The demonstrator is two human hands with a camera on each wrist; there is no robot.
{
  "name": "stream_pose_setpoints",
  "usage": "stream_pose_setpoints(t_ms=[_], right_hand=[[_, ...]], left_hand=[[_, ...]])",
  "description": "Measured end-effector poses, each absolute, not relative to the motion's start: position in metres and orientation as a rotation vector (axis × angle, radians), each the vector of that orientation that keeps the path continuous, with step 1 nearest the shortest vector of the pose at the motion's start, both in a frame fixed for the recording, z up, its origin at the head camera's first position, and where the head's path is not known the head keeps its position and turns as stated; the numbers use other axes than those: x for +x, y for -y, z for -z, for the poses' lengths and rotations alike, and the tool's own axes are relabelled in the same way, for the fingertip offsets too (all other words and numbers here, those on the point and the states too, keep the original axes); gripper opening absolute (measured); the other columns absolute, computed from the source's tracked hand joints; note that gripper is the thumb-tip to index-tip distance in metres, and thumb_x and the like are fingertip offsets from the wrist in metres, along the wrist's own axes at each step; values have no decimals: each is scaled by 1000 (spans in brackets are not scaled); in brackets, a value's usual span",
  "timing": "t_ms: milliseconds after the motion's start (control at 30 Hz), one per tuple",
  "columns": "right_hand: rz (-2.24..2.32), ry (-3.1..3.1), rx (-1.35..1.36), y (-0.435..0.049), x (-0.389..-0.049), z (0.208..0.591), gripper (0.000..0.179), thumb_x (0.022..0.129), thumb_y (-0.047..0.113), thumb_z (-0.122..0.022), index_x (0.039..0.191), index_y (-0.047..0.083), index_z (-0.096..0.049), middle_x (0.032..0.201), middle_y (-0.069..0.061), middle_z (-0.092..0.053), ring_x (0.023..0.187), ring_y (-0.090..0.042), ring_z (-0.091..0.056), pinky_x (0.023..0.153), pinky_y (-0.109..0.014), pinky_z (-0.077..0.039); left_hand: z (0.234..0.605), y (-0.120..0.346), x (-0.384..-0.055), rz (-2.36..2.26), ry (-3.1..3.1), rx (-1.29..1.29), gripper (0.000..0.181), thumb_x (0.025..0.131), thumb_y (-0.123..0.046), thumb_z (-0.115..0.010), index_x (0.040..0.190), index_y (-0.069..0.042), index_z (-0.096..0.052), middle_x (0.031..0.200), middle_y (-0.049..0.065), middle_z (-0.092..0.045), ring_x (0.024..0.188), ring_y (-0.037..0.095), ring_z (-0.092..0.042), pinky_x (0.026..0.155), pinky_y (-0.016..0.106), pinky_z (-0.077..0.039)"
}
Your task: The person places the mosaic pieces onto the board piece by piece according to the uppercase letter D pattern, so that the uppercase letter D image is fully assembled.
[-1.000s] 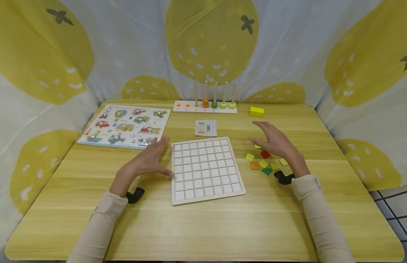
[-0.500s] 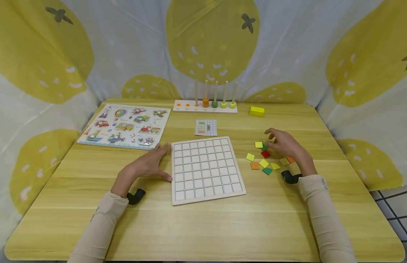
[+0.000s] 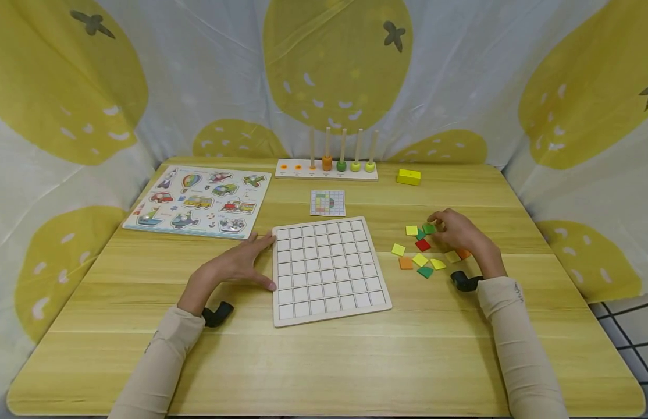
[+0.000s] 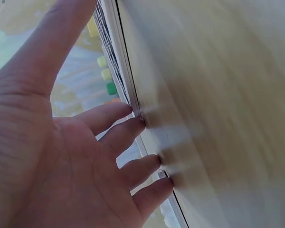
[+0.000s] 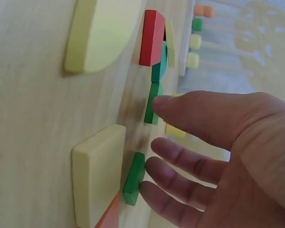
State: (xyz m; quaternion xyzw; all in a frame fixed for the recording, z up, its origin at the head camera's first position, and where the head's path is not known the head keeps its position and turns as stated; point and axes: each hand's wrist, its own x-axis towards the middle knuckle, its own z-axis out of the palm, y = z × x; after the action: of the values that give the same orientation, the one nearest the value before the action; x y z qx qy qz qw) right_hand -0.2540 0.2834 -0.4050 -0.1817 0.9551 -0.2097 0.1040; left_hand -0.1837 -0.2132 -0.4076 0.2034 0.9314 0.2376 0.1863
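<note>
The white-squared wooden grid board [image 3: 329, 270] lies flat in the middle of the table. My left hand [image 3: 237, 262] rests along its left edge, thumb and fingers spread and touching or almost touching the rim. Seen from the left wrist, the fingers [image 4: 128, 133] reach past the board's side. My right hand [image 3: 460, 235] hovers low over loose tiles on the right, thumb apart from the loosely bent fingers. In the right wrist view, a green tile [image 5: 154, 104] is at the thumb tip and another green tile [image 5: 134, 178] beside the fingertips. Whether they touch is unclear.
Several coloured tiles lie around a red tile [image 3: 423, 245]. Behind the board is a small pattern card [image 3: 327, 203]. A peg counting stand [image 3: 303, 170], a yellow block [image 3: 409, 177] and a vehicle picture puzzle [image 3: 198, 202] sit towards the back.
My right hand came down and to the right onto the tiles, its fingers bending in and uncovering more of them. My left hand has settled slightly lower against the board's left edge.
</note>
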Motion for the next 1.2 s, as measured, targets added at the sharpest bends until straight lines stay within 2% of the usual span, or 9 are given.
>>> stream_pose_setpoints(t_ms=[467,767,933,1200], right_hand=[[560,-2855,-524,-281,-258,411,28,88,2,-60,114,-8,-60,106,-25,-55,95,-38,-54,84,-53,-45],[590,-2869,-467,-280,-256,403,29,93,10,-59,118,-3,-58,108,-25,-61,95,-37,-59,82,-51,-48],[597,-2902,-529,-273,-253,399,30,94,12,-60,121,-1,-56,104,-23,-65,92,-35,-62,80,-49,-50],[674,-2916,-688,-246,-252,393,28,92,8,-61,118,-2,-58,94,-16,-68,78,-25,-65,71,-42,-53]], left_hand=[[410,214,-184,-677,-2609,572,116,65,-54,-83,152,-5,-24,159,16,-13,144,46,0,111,61,-18],[409,214,-185,-663,-2609,569,116,65,-54,-83,152,-5,-24,159,17,-13,144,46,0,111,61,-18],[408,213,-185,-642,-2604,578,116,66,-54,-82,152,-4,-23,159,17,-12,143,47,0,111,62,-17],[406,212,-185,-604,-2620,589,117,66,-57,-81,153,-6,-21,160,15,-9,143,47,0,111,63,-17]])
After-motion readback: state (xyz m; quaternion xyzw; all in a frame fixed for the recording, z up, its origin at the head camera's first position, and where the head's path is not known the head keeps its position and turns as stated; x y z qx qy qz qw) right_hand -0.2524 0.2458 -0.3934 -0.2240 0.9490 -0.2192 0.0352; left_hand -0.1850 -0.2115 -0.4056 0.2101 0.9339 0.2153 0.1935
